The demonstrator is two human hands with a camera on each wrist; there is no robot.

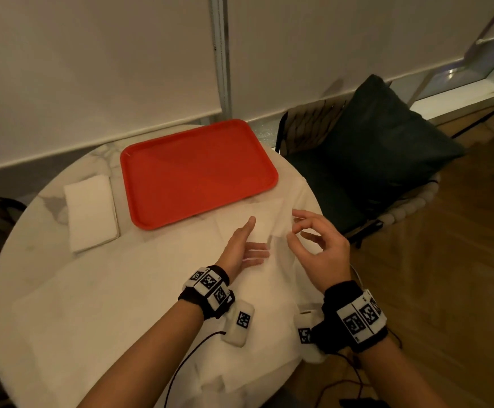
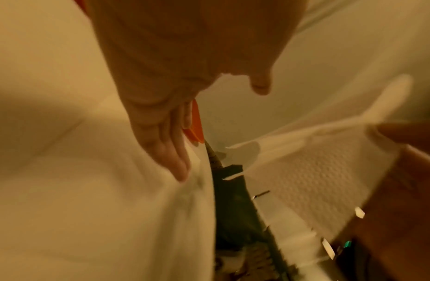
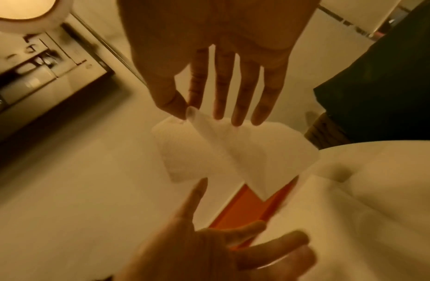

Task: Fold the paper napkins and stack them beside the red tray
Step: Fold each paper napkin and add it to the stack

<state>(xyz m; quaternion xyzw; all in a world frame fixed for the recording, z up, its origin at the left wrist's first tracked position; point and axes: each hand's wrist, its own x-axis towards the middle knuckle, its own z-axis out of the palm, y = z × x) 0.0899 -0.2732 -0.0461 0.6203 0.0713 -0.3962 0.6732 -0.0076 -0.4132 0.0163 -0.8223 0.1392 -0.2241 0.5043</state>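
While spread, right fingers (image 3: 177,106) pinching napkin (image 3: 233,152).

Left hand (image 2: 161,121) lies with straight fingers on white napkins (image 2: 88,190); another napkin (image 2: 317,167) is raised alongside.

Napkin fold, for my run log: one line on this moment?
right hand pinches napkin | left hand open | folded stack left of red tray

Soft embossed paper napkin (image 2: 317,171), smooth red plastic tray (image 1: 198,172), veined marble-look table (image 1: 48,207), wood floor (image 1: 446,275)
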